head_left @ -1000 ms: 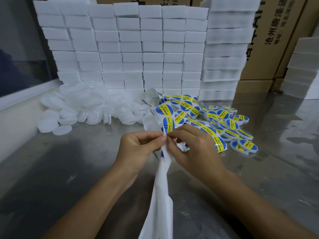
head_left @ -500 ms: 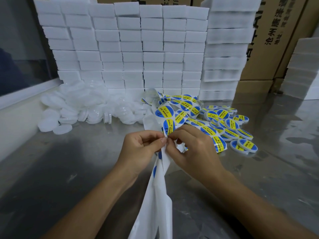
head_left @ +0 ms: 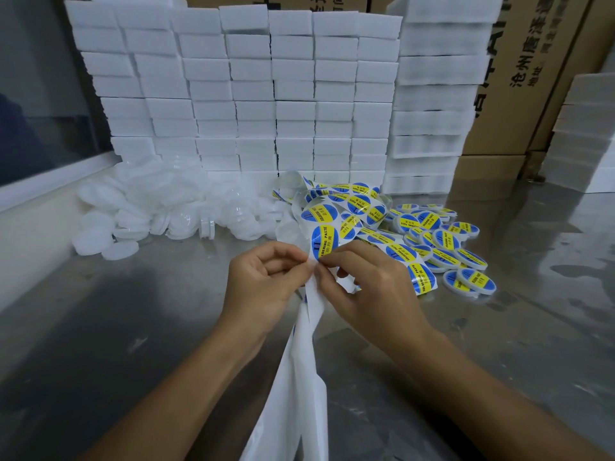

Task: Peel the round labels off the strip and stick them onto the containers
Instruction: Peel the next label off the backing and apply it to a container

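Note:
A white backing strip [head_left: 301, 377] hangs down from my hands toward the near edge, and its upper part curls back with several blue-and-yellow round labels [head_left: 324, 241] on it. My left hand [head_left: 266, 281] pinches the strip between thumb and forefinger. My right hand [head_left: 369, 291] pinches at the lower edge of the nearest label, fingertips meeting those of the left hand. Unlabelled white round containers [head_left: 159, 207] lie in a heap at the back left. Labelled containers [head_left: 446, 251] lie in a pile at the right.
The work surface is a grey metal table [head_left: 116, 344]. Stacks of white foam blocks [head_left: 253, 94] form a wall behind the piles. Cardboard boxes [head_left: 532, 78] stand at the back right, with more white blocks [head_left: 585, 134] at the far right.
The strip has been drawn upward a little, so the nearest label now stands higher above my fingertips. Both hands stay pinched together at the same spot.

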`<state>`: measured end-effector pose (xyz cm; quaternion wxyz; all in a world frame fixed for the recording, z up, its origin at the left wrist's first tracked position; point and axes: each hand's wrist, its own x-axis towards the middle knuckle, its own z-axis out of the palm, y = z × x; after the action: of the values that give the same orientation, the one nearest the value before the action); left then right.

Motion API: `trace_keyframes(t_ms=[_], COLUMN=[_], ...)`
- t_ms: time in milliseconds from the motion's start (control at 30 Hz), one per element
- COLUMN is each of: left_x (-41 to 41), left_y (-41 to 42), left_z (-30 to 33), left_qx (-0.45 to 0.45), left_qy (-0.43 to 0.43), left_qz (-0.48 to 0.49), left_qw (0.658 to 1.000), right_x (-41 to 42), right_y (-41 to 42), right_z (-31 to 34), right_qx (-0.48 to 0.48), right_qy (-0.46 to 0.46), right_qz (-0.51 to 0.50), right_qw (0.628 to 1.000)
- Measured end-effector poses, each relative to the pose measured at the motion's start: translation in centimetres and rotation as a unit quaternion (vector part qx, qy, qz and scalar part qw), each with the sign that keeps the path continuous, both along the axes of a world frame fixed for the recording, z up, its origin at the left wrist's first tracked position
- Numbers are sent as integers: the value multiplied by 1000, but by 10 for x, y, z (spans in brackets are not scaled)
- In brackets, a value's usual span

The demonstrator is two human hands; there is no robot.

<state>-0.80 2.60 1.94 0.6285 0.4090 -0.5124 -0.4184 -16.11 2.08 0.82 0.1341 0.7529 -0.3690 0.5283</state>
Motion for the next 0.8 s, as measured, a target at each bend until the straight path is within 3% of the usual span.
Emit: trace_keyframes(t_ms=[567,800], left_x=[-2,-4], left_y=[1,1], left_z=[-1,0], left_qx=[-61,-63], left_qy=[-67,-57], left_qz=[-18,-18], left_qw=[996,996], right_x=[-1,-2], right_y=[0,3], right_z=[4,6], right_qx=[-37,29], right_qy=[67,48], right_qz=[-63,-48], right_qw=[995,997])
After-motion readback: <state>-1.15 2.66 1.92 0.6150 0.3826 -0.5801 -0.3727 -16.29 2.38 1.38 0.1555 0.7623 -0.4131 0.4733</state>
